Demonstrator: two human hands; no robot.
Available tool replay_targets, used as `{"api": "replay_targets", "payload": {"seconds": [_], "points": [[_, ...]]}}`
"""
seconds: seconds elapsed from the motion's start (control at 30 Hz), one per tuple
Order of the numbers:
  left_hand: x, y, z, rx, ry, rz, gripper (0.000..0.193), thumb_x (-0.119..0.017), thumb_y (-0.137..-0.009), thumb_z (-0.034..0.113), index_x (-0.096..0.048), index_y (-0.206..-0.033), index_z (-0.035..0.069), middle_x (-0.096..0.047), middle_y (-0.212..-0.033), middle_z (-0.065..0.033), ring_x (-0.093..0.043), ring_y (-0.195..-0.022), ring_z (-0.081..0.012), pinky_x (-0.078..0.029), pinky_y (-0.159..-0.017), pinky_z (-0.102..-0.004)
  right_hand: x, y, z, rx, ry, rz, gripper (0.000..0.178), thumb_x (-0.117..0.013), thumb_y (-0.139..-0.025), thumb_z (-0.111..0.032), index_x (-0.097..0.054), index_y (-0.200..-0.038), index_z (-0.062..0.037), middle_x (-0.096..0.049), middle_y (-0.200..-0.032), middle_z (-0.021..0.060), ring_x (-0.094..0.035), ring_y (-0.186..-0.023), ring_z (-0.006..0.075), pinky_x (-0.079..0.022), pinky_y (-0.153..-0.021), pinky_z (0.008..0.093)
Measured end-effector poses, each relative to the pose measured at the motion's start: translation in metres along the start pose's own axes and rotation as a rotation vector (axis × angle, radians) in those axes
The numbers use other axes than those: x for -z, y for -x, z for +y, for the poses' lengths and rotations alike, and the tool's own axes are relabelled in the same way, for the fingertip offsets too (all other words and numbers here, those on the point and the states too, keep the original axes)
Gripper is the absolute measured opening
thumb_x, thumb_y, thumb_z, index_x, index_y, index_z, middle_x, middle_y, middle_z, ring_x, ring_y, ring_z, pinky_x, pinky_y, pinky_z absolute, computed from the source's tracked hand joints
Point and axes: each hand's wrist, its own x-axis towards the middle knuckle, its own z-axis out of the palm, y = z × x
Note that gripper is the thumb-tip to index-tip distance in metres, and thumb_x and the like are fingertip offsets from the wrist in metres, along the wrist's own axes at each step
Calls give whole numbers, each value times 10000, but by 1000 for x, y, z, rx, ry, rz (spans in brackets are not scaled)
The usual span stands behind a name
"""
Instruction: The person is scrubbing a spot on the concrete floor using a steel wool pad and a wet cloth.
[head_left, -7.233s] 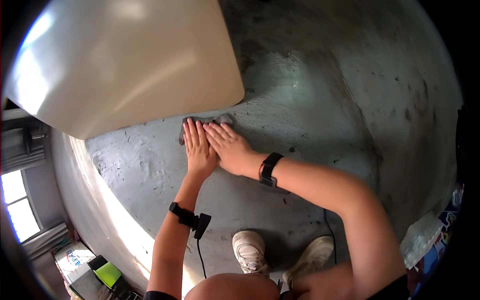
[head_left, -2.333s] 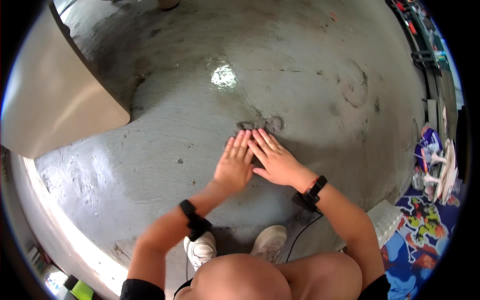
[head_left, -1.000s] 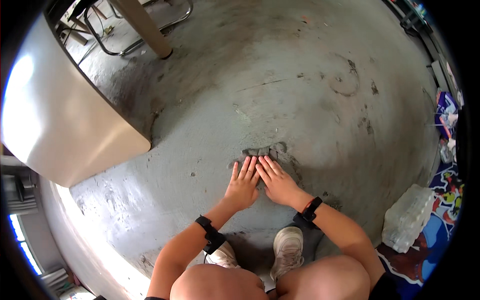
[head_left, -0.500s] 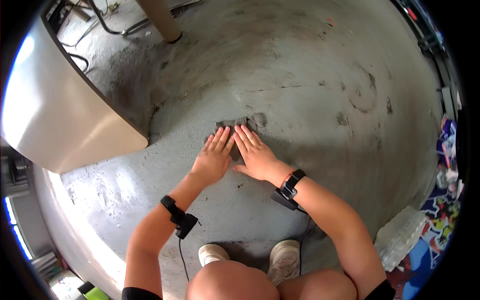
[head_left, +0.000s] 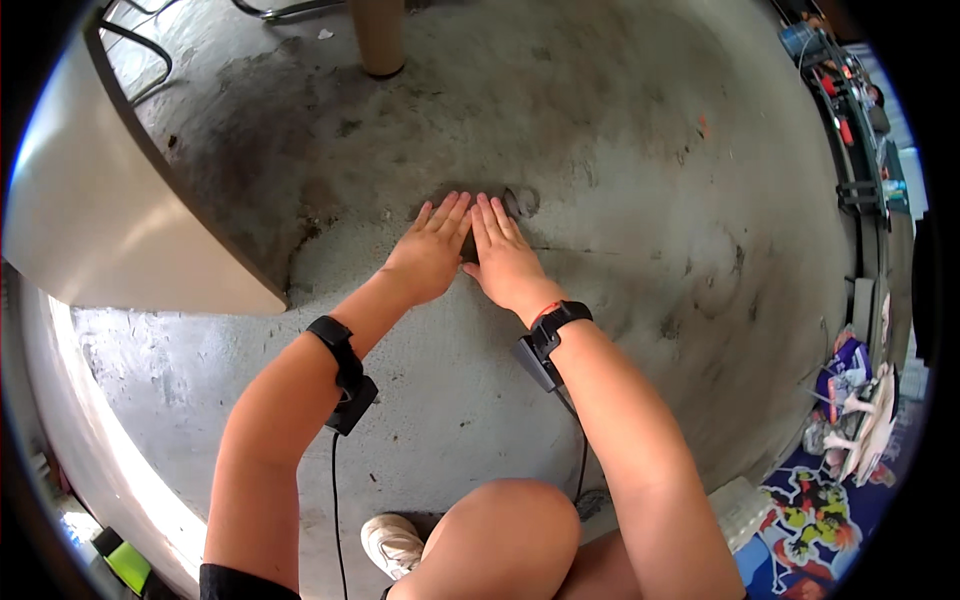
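Observation:
Both my hands lie side by side on the grey floor, palms down, fingers straight and pointing away from me. Beneath my left hand (head_left: 428, 258) and my right hand (head_left: 508, 262) is a dark grey cloth (head_left: 468, 248), mostly hidden; a bit of it shows in the gap between them. The fingertips of the two hands nearly meet. A dark patch shows just right of my right fingertips; whether it is cloth or floor I cannot tell. Each wrist wears a black strap with a small box and a cable.
The concrete floor (head_left: 620, 340) has dark stains and a thin crack. A curved metallic panel (head_left: 130, 220) stands at the left, and a tan round leg (head_left: 377, 35) at the far side. Along the right are a black rack (head_left: 855, 150), bags and a colourful printed cloth (head_left: 815, 520).
Both hands have slid forward over the floor, away from my feet, and the cloth has gone with them. My view has shifted, and only one shoe now shows.

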Motion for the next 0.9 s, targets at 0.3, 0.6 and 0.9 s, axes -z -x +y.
{"api": "replay_targets", "payload": {"seconds": [0.3,0.6,0.9], "points": [[10,-7,28,237,-66,-198,754,-558,-966,270,-221,-1582,-8,-153,-1679,-149,-125,-1559,-279,-166,-1249,-474,16,-7,2,66,-44,-68,891,-661,-937,-305,-156,-1560,83,-100,-1659,240,-89,-1546,378,-192,-1256,423],[-31,65,157,42,-232,-245,742,-490,-999,311,-184,-1587,-22,-106,-1684,-172,-85,-1562,-322,-85,-1255,-500,-29,172,9,103,-90,-18,895,-696,-905,-338,-224,-1540,82,-174,-1644,229,-138,-1541,355,-184,-1257,423],[-81,155,314,-330,12,-269,724,-511,-982,284,-244,-1552,-74,-155,-1660,-227,-122,-1551,-358,-120,-1254,-457,-89,411,-20,-75,-169,-76,962,-674,-897,-472,-244,-1516,126,-187,-1625,272,-138,-1531,402,-177,-1247,471]]}}
